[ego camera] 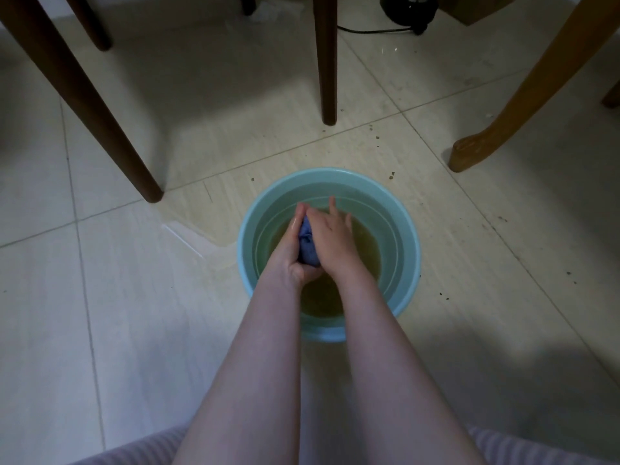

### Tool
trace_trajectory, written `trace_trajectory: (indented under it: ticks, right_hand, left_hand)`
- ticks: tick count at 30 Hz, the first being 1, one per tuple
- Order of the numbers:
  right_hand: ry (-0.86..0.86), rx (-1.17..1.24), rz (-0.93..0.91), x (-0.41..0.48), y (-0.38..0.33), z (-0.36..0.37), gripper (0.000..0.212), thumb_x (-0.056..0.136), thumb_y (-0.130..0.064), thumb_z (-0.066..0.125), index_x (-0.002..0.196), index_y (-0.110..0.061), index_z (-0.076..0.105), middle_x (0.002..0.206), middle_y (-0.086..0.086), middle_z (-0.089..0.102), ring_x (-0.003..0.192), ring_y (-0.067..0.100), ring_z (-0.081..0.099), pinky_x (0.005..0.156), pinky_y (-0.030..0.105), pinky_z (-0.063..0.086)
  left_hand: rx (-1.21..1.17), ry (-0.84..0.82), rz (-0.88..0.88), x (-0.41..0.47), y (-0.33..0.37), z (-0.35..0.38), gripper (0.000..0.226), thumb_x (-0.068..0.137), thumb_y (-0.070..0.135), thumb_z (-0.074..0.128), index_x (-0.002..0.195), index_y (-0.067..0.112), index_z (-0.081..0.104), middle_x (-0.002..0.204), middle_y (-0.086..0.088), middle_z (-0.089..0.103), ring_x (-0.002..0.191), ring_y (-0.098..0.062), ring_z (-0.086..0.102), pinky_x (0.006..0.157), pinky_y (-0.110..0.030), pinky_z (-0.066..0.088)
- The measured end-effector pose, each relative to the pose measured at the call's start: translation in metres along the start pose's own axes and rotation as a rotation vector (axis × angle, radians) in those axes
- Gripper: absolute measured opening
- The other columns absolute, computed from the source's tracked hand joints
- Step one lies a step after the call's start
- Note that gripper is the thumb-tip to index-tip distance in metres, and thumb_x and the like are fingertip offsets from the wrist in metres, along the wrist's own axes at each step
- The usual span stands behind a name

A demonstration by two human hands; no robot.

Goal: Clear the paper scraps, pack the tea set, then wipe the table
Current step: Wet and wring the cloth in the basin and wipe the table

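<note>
A light blue basin [407, 239] stands on the tiled floor, holding murky yellow-brown water [365, 260]. Over it, a bunched blue cloth [307, 245] is squeezed between both hands. My left hand [290, 253] grips the cloth from the left, its palm and fingers wrapped along it. Pressed against the cloth's right side, my right hand [332, 239] has its fingers curled over the top. Most of the cloth is hidden between the palms.
Dark wooden chair legs [110, 129] [327, 62] stand behind the basin, and a light wooden leg [496, 122] is at the right. A wet puddle [201, 236] spreads left of the basin. Dark crumbs [391, 176] dot the tiles. A black cable [372, 30] lies at the back.
</note>
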State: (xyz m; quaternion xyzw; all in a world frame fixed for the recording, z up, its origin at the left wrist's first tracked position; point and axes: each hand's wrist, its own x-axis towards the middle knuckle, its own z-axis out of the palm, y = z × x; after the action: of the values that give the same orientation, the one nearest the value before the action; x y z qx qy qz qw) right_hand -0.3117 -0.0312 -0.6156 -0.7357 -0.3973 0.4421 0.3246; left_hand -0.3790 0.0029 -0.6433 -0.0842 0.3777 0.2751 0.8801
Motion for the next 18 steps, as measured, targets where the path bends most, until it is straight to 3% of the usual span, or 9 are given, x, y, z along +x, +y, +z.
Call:
trace_trajectory:
  ticks: [2,3,6,8,10,12,14,16,18]
  right_hand:
    - [0.193,0.335,0.004,0.000,0.002,-0.003,0.031,0.102,-0.028,0.042,0.092,-0.018,0.070,0.107,0.003,0.070,0.112,0.026,0.059,0.090,0.019,0.047]
    - [0.321,0.496,0.030,-0.001,0.002,-0.008,0.026,0.100,-0.029,0.047,0.094,-0.019,0.070,0.090,-0.002,0.073,0.095,0.020,0.066,0.074,0.016,0.051]
    - [0.526,0.513,0.019,0.007,0.011,-0.031,0.026,0.100,-0.037,0.047,0.111,-0.023,0.066,0.095,-0.004,0.073,0.088,0.006,0.067,0.071,0.015,0.052]
    - [0.340,0.381,0.021,0.015,0.010,-0.042,0.023,0.099,-0.040,0.049,0.101,-0.024,0.066,0.095,-0.006,0.068,0.087,0.004,0.062,0.071,0.020,0.048]
    - [0.035,0.244,0.090,0.017,0.008,-0.042,0.021,0.095,-0.044,0.055,0.093,-0.027,0.067,0.094,-0.009,0.066,0.090,0.005,0.061,0.071,0.021,0.045]
    - [-0.131,0.140,0.123,0.017,0.014,-0.036,0.021,0.091,-0.041,0.063,0.101,-0.024,0.071,0.101,-0.008,0.068,0.096,0.009,0.062,0.074,0.021,0.045]
    - [-0.141,0.102,0.117,0.017,0.020,-0.030,0.028,0.089,-0.032,0.067,0.116,-0.023,0.068,0.113,-0.007,0.063,0.101,0.009,0.057,0.077,0.020,0.044]
    - [-0.118,0.124,0.133,0.018,0.021,-0.029,0.036,0.090,-0.028,0.066,0.126,-0.025,0.062,0.125,-0.003,0.057,0.108,0.013,0.054,0.085,0.025,0.045]
    - [-0.060,0.166,0.171,0.021,0.021,-0.028,0.044,0.089,-0.025,0.066,0.132,-0.025,0.056,0.128,-0.001,0.053,0.114,0.017,0.052,0.089,0.030,0.045]
  left_hand:
    - [0.185,0.038,0.012,0.003,0.002,0.003,0.035,0.086,0.037,0.067,0.106,0.009,0.066,0.094,-0.010,0.073,0.085,-0.020,0.071,0.078,-0.031,0.059]
    - [0.313,0.056,0.020,0.004,0.003,0.006,0.027,0.088,0.032,0.066,0.100,0.009,0.065,0.081,-0.009,0.072,0.068,-0.018,0.071,0.063,-0.028,0.059]
    - [0.593,0.135,0.081,0.005,0.000,0.010,0.026,0.090,0.012,0.062,0.115,0.012,0.055,0.074,-0.008,0.064,0.049,-0.013,0.065,0.043,-0.023,0.054]
    - [0.673,0.130,0.154,0.010,-0.002,0.003,0.055,0.087,0.001,0.059,0.136,0.020,0.043,0.084,-0.008,0.057,0.045,-0.011,0.060,0.040,-0.021,0.047]
    - [0.777,0.065,0.193,0.013,-0.007,-0.007,0.075,0.080,-0.008,0.054,0.142,0.029,0.034,0.092,-0.009,0.057,0.047,-0.013,0.053,0.039,-0.021,0.041]
    - [0.923,0.016,0.219,0.014,-0.014,-0.011,0.070,0.080,-0.010,0.050,0.142,0.020,0.033,0.078,-0.007,0.057,0.048,-0.012,0.048,0.039,-0.021,0.037]
    - [0.986,0.018,0.290,0.014,-0.021,-0.011,0.064,0.085,-0.009,0.047,0.143,0.015,0.031,0.075,-0.004,0.058,0.054,-0.011,0.055,0.041,-0.022,0.041]
    - [0.975,0.048,0.383,0.015,-0.024,-0.010,0.077,0.086,-0.010,0.050,0.146,0.030,0.024,0.104,-0.004,0.061,0.083,-0.015,0.066,0.058,-0.027,0.056]
    - [0.993,0.065,0.392,0.015,-0.021,-0.008,0.093,0.085,-0.006,0.059,0.148,0.042,0.011,0.124,-0.008,0.056,0.101,-0.020,0.065,0.071,-0.031,0.058]
